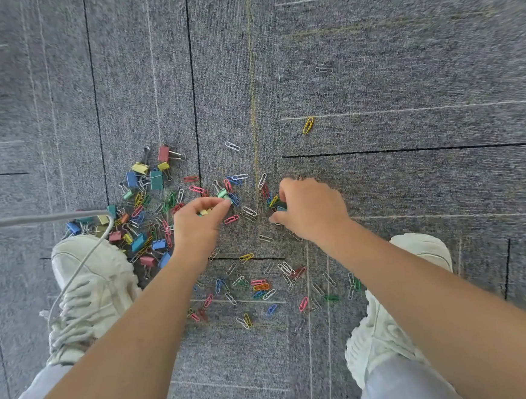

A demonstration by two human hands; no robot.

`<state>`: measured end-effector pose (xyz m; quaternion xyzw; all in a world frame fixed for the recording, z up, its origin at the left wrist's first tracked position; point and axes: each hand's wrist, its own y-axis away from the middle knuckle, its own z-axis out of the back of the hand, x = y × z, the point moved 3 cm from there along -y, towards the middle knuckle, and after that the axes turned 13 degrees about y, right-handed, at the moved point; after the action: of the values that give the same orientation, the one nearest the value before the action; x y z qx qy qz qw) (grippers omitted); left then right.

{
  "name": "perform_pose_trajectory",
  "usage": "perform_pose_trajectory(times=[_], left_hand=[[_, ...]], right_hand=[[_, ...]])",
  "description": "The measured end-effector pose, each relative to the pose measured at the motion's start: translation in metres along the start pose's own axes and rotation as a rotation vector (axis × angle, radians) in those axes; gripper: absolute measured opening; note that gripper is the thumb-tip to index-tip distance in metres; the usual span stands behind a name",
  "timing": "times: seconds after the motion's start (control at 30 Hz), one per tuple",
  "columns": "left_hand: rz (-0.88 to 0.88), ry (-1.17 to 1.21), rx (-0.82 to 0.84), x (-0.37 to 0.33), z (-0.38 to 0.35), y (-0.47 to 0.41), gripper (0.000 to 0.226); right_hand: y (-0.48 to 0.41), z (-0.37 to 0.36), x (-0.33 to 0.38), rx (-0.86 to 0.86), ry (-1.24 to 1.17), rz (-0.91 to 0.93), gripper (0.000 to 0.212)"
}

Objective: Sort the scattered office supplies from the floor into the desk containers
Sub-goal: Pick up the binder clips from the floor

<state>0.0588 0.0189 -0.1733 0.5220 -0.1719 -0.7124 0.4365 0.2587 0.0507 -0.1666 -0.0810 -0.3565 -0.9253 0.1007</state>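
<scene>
While nearly all the binder clips and paper clips lie on the carpet, sorting seemingly barely begun, my left hand pinches small binder clips and my right hand curls around another; no containers are visible.

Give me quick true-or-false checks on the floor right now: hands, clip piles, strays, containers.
1. The left hand and the right hand are both down among clips on the grey carpet. True.
2. The coloured metal binder clips lie mostly right of the right hand. False: they are heaped left of the left hand, by the white left shoe.
3. A lone yellow wire paper clip lies apart, beyond the right hand. True.
4. Desk containers stand beside the clips. False: none is in view.
5. The left hand is flat and empty. False: its fingers pinch small coloured clips.
</scene>
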Motion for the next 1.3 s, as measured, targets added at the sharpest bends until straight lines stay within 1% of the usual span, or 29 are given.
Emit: perform_pose_trajectory(times=[0.07, 0.17, 0.2, 0.27, 0.37, 0.43, 0.53, 0.6, 0.7, 0.77, 0.8, 0.83, 0.87, 0.93, 1.0, 1.03, 1.1, 1.17, 1.23, 1.3], left_hand=[[0.0, -0.013, -0.039, -0.001, 0.003, -0.003, 0.02], [0.017, -0.04, -0.071, -0.005, 0.001, -0.006, 0.029], [0.022, -0.042, -0.074, -0.008, -0.001, -0.006, 0.032], [0.043, -0.036, -0.097, -0.012, -0.006, -0.006, 0.034], [0.083, 0.005, -0.149, -0.015, -0.012, -0.006, 0.033], [0.119, 0.029, -0.173, -0.016, -0.014, -0.007, 0.03], [0.155, 0.041, -0.142, -0.02, -0.015, -0.007, 0.021], [0.155, 0.04, -0.11, -0.021, -0.014, -0.008, 0.018], [0.16, 0.065, -0.077, -0.017, -0.008, -0.01, 0.02], [0.181, 0.161, -0.041, -0.014, -0.003, -0.01, 0.016], [0.196, 0.232, -0.032, -0.012, 0.0, -0.008, 0.016], [0.224, 0.298, -0.038, -0.01, 0.003, -0.006, 0.015], [0.256, 0.354, -0.048, -0.008, 0.007, -0.003, 0.014], [0.304, 0.434, -0.064, -0.003, 0.014, 0.003, 0.014], [0.325, 0.483, -0.073, 0.004, 0.021, 0.004, 0.016], [0.333, 0.504, -0.072, 0.007, 0.025, 0.004, 0.017], [0.345, 0.545, -0.054, 0.013, 0.033, 0.002, 0.024], [0.337, 0.584, -0.007, 0.016, 0.038, 0.001, 0.029], [0.317, 0.555, 0.026, 0.018, 0.042, 0.002, 0.032], [0.291, 0.494, 0.047, 0.019, 0.047, 0.003, 0.035]], right_hand=[[-0.001, -0.001, 0.005, -0.013, 0.081, 0.016, 0.037], [-0.002, -0.002, 0.005, 0.015, 0.094, 0.018, 0.031], [-0.003, -0.003, 0.003, 0.026, 0.064, 0.015, 0.028], [-0.006, -0.006, -0.003, 0.057, -0.146, -0.015, 0.024], [-0.01, -0.007, -0.016, 0.149, -0.63, -0.062, 0.027], [-0.011, -0.007, -0.021, 0.235, -0.847, -0.085, 0.024], [-0.009, -0.008, -0.02, 0.357, -1.156, -0.129, 0.019], [-0.007, -0.008, -0.019, 0.393, -1.282, -0.146, 0.019], [-0.006, -0.008, -0.014, 0.417, -1.375, -0.158, 0.017], [-0.006, -0.008, -0.009, 0.417, -1.4, -0.177, 0.027], [-0.007, -0.008, -0.006, 0.397, -1.359, -0.172, 0.032], [-0.009, -0.007, -0.002, 0.36, -1.269, -0.151, 0.035], [-0.012, -0.005, 0.003, 0.307, -1.14, -0.109, 0.037], [-0.019, 0.002, 0.016, 0.15, -0.846, 0.015, 0.041], [-0.026, 0.01, 0.032, -0.013, -0.6, 0.128, 0.039], [-0.027, 0.014, 0.042, -0.061, -0.503, 0.177, 0.033], [-0.031, 0.018, 0.061, -0.091, -0.28, 0.246, 0.024], [-0.037, 0.014, 0.078, -0.097, 0.013, 0.288, 0.023], [-0.043, 0.011, 0.09, -0.111, 0.264, 0.322, 0.016], [-0.052, 0.011, 0.091, -0.07, 0.341, 0.321, 0.022]])
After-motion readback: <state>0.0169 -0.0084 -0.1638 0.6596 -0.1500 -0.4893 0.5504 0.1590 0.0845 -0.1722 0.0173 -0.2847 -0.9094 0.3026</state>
